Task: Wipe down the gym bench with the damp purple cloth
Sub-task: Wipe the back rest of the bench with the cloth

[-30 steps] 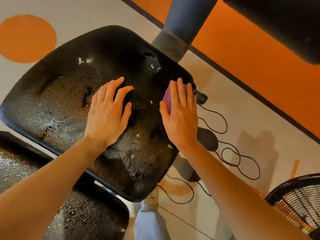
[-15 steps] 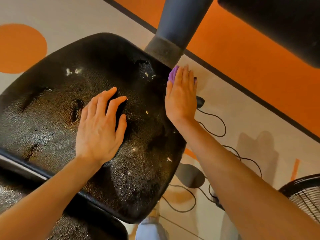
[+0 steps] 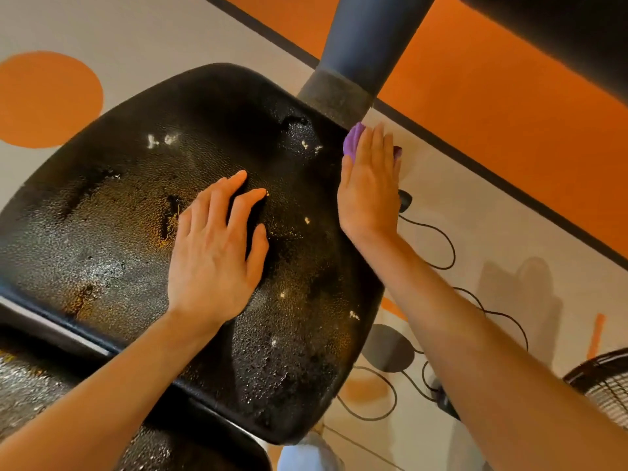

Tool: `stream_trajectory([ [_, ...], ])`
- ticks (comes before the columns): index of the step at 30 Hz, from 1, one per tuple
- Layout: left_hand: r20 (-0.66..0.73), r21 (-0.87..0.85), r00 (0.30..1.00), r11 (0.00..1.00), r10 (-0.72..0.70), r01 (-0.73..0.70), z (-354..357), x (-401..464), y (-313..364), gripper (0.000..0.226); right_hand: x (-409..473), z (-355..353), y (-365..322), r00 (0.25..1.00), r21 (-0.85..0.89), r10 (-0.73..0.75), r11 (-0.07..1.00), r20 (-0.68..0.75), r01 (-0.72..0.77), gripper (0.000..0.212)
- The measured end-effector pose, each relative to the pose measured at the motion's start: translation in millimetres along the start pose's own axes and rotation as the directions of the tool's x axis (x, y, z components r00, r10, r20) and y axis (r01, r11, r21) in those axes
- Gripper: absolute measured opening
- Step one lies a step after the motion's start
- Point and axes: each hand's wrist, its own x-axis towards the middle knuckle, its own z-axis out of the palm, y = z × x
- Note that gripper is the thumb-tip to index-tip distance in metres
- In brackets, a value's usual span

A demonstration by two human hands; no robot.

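Observation:
The black gym bench seat pad (image 3: 112, 232) fills the middle of the head view, its textured surface beaded with water drops. My left hand (image 3: 217, 246) rests flat on the pad's centre, fingers straight and slightly spread. My right hand (image 3: 368, 185) lies with straight fingers against the pad's right edge, near the far corner, pressing the purple cloth (image 3: 351, 142) onto it. Only a fold of the cloth shows past my fingertips; the remainder is hidden under the hand.
A second wet black pad (image 3: 40, 396) adjoins at lower left. A grey-blue post (image 3: 360, 52) rises just beyond the far corner. Black cables (image 3: 438, 253) loop over the floor on the right, and a fan grille (image 3: 605, 392) sits at the right edge.
My right hand with the cloth slid from the pad's top near the right side out along the edge towards the far corner. My left hand stayed flat on the pad.

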Motion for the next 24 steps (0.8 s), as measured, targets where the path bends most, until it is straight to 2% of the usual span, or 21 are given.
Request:
stream_trajectory([
  [3, 0.002, 0.005, 1.000, 1.000, 0.005, -0.005, -0.5, -0.5, -1.4, 0.043, -91.6, -8.1, -0.4, 0.986, 0.052, -0.162, 0.986, 0.040, 0.160, 0.054],
  [5, 0.002, 0.003, 1.000, 1.000, 0.004, -0.004, -1.4, -1.2, -1.2, 0.043, -95.6, -5.8, 6.3, 0.972, 0.046, -0.221, 0.975, 0.076, 0.218, 0.054],
  [6, 0.001, -0.002, 1.000, 1.000, 0.004, -0.004, -1.6, -0.4, -0.8, 0.043, -71.4, -3.9, 6.1, 0.977, 0.041, -0.203, 0.979, 0.062, 0.201, 0.053],
  [9, 0.004, 0.004, 1.000, 1.000, 0.001, -0.001, -0.7, 0.0, -1.0, 0.042, 18.1, 3.2, -9.0, 1.000, 0.005, 0.002, 1.000, -0.018, -0.002, 0.051],
  [11, 0.010, 0.012, 1.000, 1.000, -0.002, 0.002, -0.2, 0.9, -1.8, 0.043, 24.3, 5.7, -18.1, 0.998, 0.018, 0.055, 0.998, -0.037, -0.055, 0.052],
  [12, 0.013, 0.012, 1.000, 1.000, -0.003, 0.003, -0.2, 0.9, -2.0, 0.043, -0.1, 6.1, -22.7, 0.998, 0.022, 0.017, 1.000, -0.057, -0.016, 0.052],
  [15, 0.033, -0.010, 0.999, 1.000, -0.019, 0.019, -0.9, -0.3, -2.2, 0.045, -106.5, -0.9, -27.1, 0.978, 0.086, -0.206, 0.976, 0.032, 0.202, 0.055],
  [17, 0.048, -0.028, 0.999, 1.000, -0.012, 0.013, -2.7, 0.9, -2.8, 0.047, -96.7, 0.5, -19.3, 0.967, 0.100, -0.253, 0.964, 0.040, 0.248, 0.054],
  [21, 0.080, -0.061, 0.996, 0.998, 0.029, -0.024, -5.3, 0.5, -9.0, 0.049, 24.9, 3.6, -36.4, 1.000, 0.014, -0.005, 1.000, -0.017, 0.005, 0.050],
  [23, 0.083, -0.050, 0.995, 0.998, 0.052, -0.048, -6.5, 0.0, -10.6, 0.050, 17.1, 9.1, -46.8, 0.998, 0.013, 0.043, 0.999, -0.046, -0.042, 0.052],
  [24, 0.088, -0.045, 0.994, 0.997, 0.059, -0.056, -7.0, -0.3, -10.8, 0.051, -9.4, 8.6, -50.3, 0.999, 0.048, -0.005, 0.999, -0.052, 0.007, 0.052],
])
